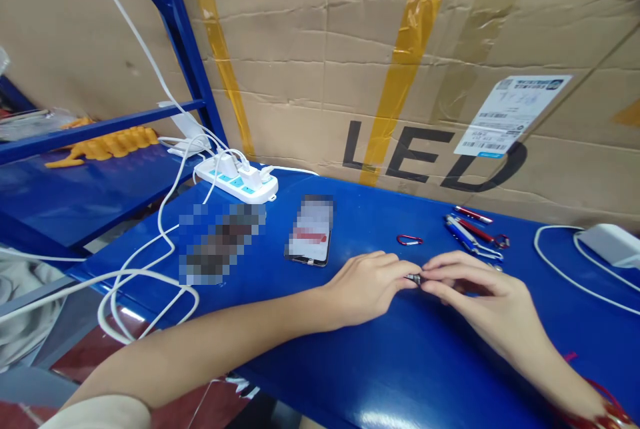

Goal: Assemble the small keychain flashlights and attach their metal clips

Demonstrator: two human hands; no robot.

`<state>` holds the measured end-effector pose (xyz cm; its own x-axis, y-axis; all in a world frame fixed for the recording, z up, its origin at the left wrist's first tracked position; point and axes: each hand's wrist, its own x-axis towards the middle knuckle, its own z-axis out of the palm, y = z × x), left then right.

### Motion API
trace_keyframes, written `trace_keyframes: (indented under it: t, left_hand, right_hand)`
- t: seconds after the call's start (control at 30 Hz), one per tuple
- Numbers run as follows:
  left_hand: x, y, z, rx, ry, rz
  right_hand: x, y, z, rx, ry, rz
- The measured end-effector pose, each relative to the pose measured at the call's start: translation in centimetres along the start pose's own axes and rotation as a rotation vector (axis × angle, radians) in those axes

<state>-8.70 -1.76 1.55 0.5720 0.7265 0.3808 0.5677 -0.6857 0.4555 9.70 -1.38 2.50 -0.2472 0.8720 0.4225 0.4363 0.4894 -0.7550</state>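
My left hand [365, 285] is closed in a pinch on a small black-and-silver piece [414, 278], too small to make out in kind. From the other side, the fingertips of my right hand [485, 292] pinch the dark end of the same piece. Just beyond my fingers a red carabiner [410, 240] lies on the blue table [360, 362]. Behind my right hand are several slim red and blue metal tubes, among them a blue one [463, 233] with a silver clip and a red one [473, 215] lying apart at the back.
A phone [309, 232] and a blurred dark object [223, 245] lie to the left. A white power strip [237, 179] with plugs trails loose cables over the left edge. At right sits a white adapter [613, 245] with its cord. A large cardboard box [300, 82] walls the back.
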Motion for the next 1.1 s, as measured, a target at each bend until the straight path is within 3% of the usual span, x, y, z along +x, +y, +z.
trace_keyframes:
  t: [0.13, 0.43, 0.67, 1.1]
  left_hand:
    - [-0.02, 0.02, -0.04, -0.089, 0.005, -0.033]
    - [0.02, 0.19, -0.23, -0.231, -0.093, -0.053]
    - [-0.17, -0.07, -0.03, -0.263, -0.090, -0.072]
    - [-0.45, -0.49, 0.53, -0.336, -0.035, -0.019]
  right_hand:
    - [-0.07, -0.33, -0.66, -0.112, -0.003, -0.105]
    - [0.14, -0.78, -0.91, -0.106, -0.164, -0.186]
    - [-0.26, -0.83, -0.94, -0.138, -0.224, -0.232]
    - [-0.68, -0.46, -0.32, -0.157, -0.157, -0.282]
